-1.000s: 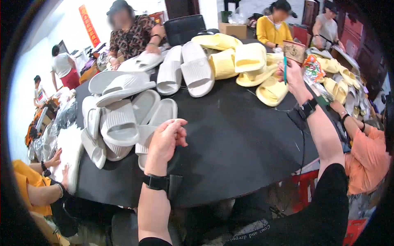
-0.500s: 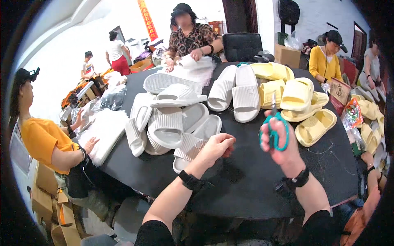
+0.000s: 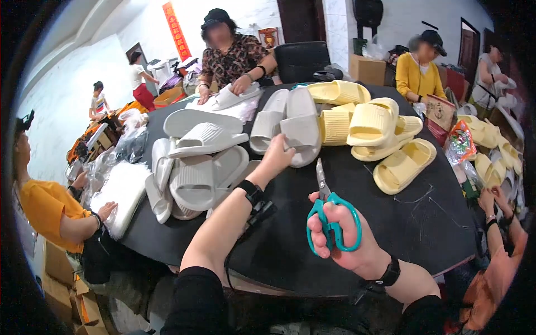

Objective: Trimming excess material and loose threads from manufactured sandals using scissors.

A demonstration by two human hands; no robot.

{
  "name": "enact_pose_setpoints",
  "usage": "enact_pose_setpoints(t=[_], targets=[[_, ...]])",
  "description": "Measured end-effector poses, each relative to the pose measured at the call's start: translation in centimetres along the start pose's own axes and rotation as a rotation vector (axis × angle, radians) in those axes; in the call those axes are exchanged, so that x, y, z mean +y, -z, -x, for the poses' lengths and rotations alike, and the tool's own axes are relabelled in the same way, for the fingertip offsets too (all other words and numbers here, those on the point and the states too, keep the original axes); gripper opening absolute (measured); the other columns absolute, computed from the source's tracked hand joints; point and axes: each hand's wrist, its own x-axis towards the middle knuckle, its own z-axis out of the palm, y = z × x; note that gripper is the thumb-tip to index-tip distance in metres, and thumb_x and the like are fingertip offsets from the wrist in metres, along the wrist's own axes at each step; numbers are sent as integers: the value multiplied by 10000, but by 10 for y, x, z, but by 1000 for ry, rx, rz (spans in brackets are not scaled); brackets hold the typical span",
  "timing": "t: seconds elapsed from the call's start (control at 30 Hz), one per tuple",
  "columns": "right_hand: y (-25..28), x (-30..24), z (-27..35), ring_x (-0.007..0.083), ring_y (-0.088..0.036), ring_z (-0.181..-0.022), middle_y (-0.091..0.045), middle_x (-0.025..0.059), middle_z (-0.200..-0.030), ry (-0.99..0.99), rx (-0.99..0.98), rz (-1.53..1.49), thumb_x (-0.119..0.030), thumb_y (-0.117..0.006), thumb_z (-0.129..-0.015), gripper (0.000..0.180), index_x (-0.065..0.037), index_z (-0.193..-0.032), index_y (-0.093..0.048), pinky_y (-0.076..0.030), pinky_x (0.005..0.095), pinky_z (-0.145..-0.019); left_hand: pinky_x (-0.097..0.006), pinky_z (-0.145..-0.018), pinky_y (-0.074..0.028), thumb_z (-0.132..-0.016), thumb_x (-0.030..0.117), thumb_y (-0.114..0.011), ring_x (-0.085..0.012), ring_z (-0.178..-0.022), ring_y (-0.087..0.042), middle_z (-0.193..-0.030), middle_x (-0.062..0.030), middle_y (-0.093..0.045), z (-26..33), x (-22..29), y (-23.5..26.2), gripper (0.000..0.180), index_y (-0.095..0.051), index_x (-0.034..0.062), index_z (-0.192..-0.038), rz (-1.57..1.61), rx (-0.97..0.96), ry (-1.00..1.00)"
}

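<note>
Now left hand (image 3: 277,159) has reached grey slipper (image 3: 300,127)

Small footwear workshop, packing stage. Round black surface (image 3: 335,245) heaped with grey foam slide sandals (image 3: 206,178) beyond the left hand (image 3: 277,159) and pale yellow foam slide sandals (image 3: 371,125) beyond the right hand (image 3: 340,234); several seated workers around; brown cardboard boxes (image 3: 368,70) behind.

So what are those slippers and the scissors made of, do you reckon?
The yellow slippers and grey-white slippers look like soft moulded foam or rubber: thick one-piece bodies, matte, ribbed straps. The scissors in the right hand seem to have shiny metal blades and smooth teal plastic handles. The left hand reaches towards a grey-white pair.
</note>
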Motion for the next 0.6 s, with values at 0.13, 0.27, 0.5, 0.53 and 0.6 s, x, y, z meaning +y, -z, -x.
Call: enact_pose_setpoints(t=[0.13,0.27,0.5,0.53,0.6], targets=[[2,3,3,156,-572,-596,-566,72,-769,-2,-22,-29,-220,-553,-899,325,-54,-1156,-444,-451,277,-453,-418,-928,-410,-759,154,-612,-403,-1090,-520,-1147,-294,-531,-7,-24,-4,508,-439,-71,-1180,66,-10,46],[11,8,-4,150,-533,-594,-541,78,-777,-9,-25,10,-238,-551,-889,387,-28,-1186,-419,-429,274,-472,-422,-899,-430,-759,179,-610,-413,-1045,-549,-1072,-303,-571,-11,-29,-9,468,-478,-74,-1129,-69,-89,194],[48,17,-19,144,-576,-574,-567,75,-753,54,34,80,-181,-556,-882,302,-61,-1144,-464,-463,260,-444,-442,-793,-476,-759,281,-606,-407,-914,-605,-886,-267,-636,-8,-17,2,330,-646,-39,-828,-246,-253,219],[51,15,-20,143,-576,-569,-568,76,-750,76,40,81,-182,-556,-882,304,-61,-1145,-464,-461,258,-441,-442,-793,-476,-759,281,-606,-407,-914,-605,-886,-267,-636,-6,-9,5,330,-646,-39,-828,-247,-259,223],[53,9,-20,142,-575,-568,-569,74,-747,105,55,74,-186,-556,-884,304,-60,-1145,-465,-459,258,-438,-431,-727,-495,-752,280,-624,-386,-783,-639,-763,-245,-641,-3,11,9,317,-652,-34,-783,-189,-231,114]])
